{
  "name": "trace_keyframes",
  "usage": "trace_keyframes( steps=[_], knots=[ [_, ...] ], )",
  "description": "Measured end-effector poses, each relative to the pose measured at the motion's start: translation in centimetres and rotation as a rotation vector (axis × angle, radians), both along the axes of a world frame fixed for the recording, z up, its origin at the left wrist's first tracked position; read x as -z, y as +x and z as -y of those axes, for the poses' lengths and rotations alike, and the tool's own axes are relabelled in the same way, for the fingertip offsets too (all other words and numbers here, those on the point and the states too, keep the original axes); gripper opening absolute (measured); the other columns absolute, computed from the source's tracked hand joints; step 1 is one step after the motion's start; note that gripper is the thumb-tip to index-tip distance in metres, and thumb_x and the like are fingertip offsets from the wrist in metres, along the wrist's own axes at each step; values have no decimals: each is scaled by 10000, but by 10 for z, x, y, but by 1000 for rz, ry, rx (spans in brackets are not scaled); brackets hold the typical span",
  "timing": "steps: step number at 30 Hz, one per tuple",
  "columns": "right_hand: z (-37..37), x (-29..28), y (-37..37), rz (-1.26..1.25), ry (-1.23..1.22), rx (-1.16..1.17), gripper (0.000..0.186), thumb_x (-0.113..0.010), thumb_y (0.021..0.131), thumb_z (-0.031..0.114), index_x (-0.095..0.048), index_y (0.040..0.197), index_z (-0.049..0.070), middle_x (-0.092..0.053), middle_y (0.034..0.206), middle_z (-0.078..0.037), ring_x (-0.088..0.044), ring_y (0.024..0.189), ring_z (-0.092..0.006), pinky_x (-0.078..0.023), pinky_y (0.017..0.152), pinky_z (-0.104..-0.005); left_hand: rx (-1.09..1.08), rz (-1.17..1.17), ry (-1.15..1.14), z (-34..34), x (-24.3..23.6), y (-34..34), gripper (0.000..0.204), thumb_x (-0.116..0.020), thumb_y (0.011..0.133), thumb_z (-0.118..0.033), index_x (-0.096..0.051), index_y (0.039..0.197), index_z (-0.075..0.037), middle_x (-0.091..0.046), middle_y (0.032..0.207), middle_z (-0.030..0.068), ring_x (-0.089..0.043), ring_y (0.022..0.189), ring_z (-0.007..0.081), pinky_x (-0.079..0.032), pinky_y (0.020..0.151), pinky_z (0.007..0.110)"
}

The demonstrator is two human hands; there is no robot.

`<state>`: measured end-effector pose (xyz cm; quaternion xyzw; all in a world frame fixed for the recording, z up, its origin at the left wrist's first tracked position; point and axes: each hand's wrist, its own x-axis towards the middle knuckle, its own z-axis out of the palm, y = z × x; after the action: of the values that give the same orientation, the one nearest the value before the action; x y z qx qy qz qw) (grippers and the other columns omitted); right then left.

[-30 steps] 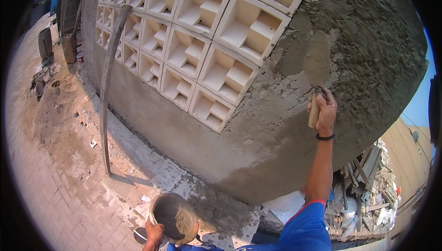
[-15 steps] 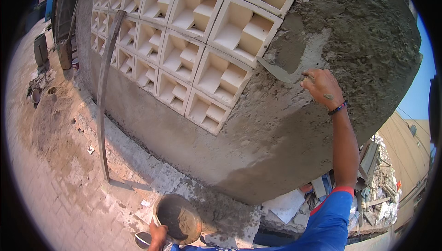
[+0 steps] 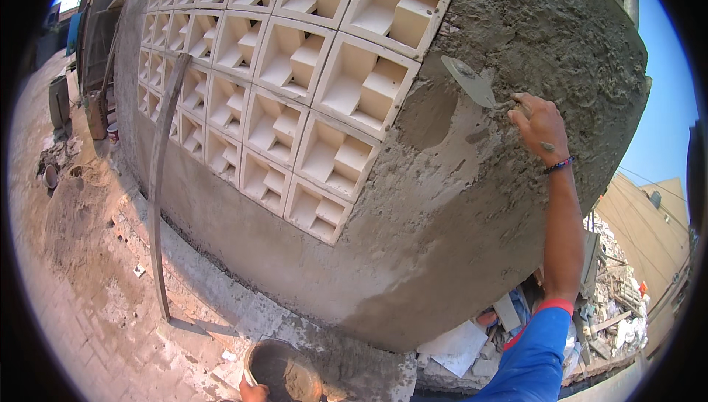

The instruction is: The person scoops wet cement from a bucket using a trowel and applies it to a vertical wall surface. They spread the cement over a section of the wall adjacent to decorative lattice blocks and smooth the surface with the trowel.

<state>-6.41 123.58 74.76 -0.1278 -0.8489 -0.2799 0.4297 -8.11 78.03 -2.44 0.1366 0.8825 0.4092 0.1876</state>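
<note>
My right hand [image 3: 540,126] is closed round the handle of a trowel [image 3: 470,82]. The grey blade points up and left, over rough wet mortar [image 3: 516,26] on the wall. Whether the blade touches the mortar I cannot tell. To its left are cream ventilation blocks [image 3: 366,81] set in rows in the wall. Low in the view, my left hand [image 3: 253,389] grips the rim of a round bucket [image 3: 317,380] with grey mortar inside. Most of that hand is cut off by the lower edge.
A long wooden batten [image 3: 157,203] leans against the block panel from the ground. Rubble and broken boards [image 3: 605,306] lie heaped at the lower right. A sand pile [image 3: 74,217] lies on the paving at the left, and a dark bin [image 3: 58,102] stands beyond it.
My right hand and the trowel have moved up the wall, and the blade now stands away from the blocks' edge. The view has shifted; my left hand still holds the bucket.
</note>
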Motion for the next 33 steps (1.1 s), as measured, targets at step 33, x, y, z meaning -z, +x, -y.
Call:
trace_keyframes(
  steps=[33],
  knots=[
    [22, 368, 66, 990, -938, -527, 345, -663, 850, 189, -639, 1133, -7, -608, 784, -127, -632, 667, -259, -522, 646, -377, -567, 555, 534, -43, -102, 81, 624, -515, 706, 146, -532, 1311, -5, -638, 900, 76, -554, 675, 145, -451, 546, 287]
  ],
)
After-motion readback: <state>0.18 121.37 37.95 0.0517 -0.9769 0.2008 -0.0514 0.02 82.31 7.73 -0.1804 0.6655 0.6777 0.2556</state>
